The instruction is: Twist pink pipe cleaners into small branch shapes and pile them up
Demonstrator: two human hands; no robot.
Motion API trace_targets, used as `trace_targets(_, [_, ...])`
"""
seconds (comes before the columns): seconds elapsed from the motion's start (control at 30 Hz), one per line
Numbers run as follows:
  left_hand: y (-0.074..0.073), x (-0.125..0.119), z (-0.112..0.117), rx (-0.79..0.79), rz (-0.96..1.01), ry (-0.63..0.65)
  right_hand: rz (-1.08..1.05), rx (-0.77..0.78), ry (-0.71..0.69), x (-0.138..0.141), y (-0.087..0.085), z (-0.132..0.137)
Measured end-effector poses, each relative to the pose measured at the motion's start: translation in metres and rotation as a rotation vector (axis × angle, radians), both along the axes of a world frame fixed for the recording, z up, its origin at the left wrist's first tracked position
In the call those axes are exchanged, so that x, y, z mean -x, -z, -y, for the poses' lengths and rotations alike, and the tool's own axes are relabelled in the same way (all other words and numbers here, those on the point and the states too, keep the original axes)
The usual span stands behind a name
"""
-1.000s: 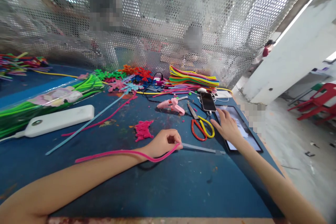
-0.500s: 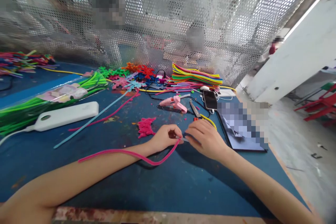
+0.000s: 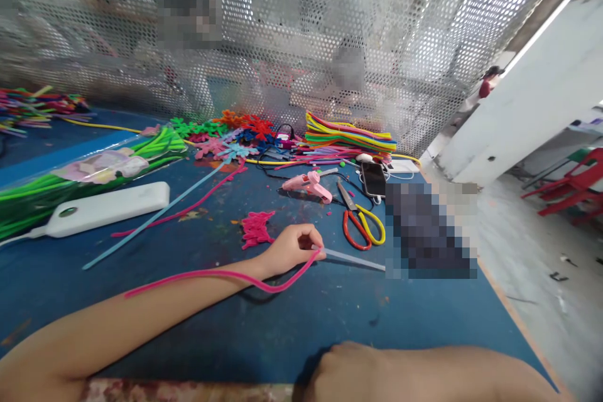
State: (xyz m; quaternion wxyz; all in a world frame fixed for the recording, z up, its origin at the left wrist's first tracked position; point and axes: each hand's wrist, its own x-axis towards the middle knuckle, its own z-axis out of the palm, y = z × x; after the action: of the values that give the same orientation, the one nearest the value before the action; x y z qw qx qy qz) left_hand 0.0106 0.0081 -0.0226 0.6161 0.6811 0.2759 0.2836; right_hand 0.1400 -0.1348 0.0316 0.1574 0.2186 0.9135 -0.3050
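Note:
My left hand [image 3: 294,250] is closed in a pinch above the middle of the table. It grips the bent end of a pink pipe cleaner [image 3: 271,287], whose long tail curves back over my left forearm. A thin, translucent whitish strip [image 3: 355,259] runs from the same fingertips out to the right. Down at the table's front edge, my right hand [image 3: 342,372] shows mostly its back, and its fingers are hidden. Just left of my left hand lies a piece of bent pink pipe cleaner [image 3: 257,229]. Scissors [image 3: 360,226] with red and yellow handles rest beyond the strip.
A pink glue gun [image 3: 308,185] lies behind my left hand, near a phone [image 3: 373,179]. At the back are bundled pipe cleaners [image 3: 348,135] and colourful flower-like shapes [image 3: 240,151]. A white power bank [image 3: 108,208] lies left. Perforated metal sheeting [image 3: 282,31] stands behind the table.
My right hand has left the left fingertips and pulled back toward the front edge, uncovering the strip and the scissors. My left hand still pinches the pink pipe cleaner in nearly the same spot.

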Motion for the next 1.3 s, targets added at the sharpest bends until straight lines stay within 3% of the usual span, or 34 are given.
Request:
trace_targets(0.1, [-0.003, -0.001, 0.0, -0.007, -0.024, -0.016, -0.202, -0.052, 0.262, -0.018, -0.01, -0.014])
trace_targets(0.17, [-0.005, -0.001, 0.0, -0.011, -0.033, -0.036, -0.334, -0.176, 0.524, -0.051, -0.017, -0.029])
trace_targets(0.27, [-0.006, -0.002, -0.001, -0.011, -0.052, -0.043, -0.353, -0.632, 1.013, -0.128, -0.013, -0.057])
trace_targets(0.33, [-0.006, -0.002, -0.002, -0.017, -0.068, -0.026, -0.238, -0.886, 1.121, -0.184, 0.0, -0.073])
trace_targets(0.4, [-0.006, -0.002, -0.003, -0.026, -0.078, -0.008, -0.157, -0.908, 1.152, -0.226, 0.017, -0.083])
trace_targets(0.5, [-0.006, -0.002, -0.003, -0.039, -0.089, 0.014, -0.111, -0.835, 1.13, -0.254, 0.036, -0.09])
trace_targets(0.67, [-0.006, -0.001, -0.002, -0.071, -0.11, 0.017, -0.111, -0.791, 1.104, -0.258, 0.035, -0.087])
trace_targets(0.8, [-0.007, -0.001, -0.002, -0.079, -0.113, 0.024, -0.141, -0.71, 1.121, -0.274, 0.024, -0.07])
trace_targets(0.97, [-0.006, -0.001, -0.003, -0.088, -0.119, 0.034, -0.145, -0.614, 1.035, -0.282, 0.026, -0.052])
trace_targets(1.17, [-0.007, -0.001, -0.001, -0.094, -0.14, 0.026, -0.151, -0.655, 1.007, -0.278, 0.029, -0.054])
trace_targets(1.3, [-0.006, 0.0, -0.001, -0.101, -0.118, 0.039, -0.14, -0.783, 1.063, -0.267, 0.036, -0.067])
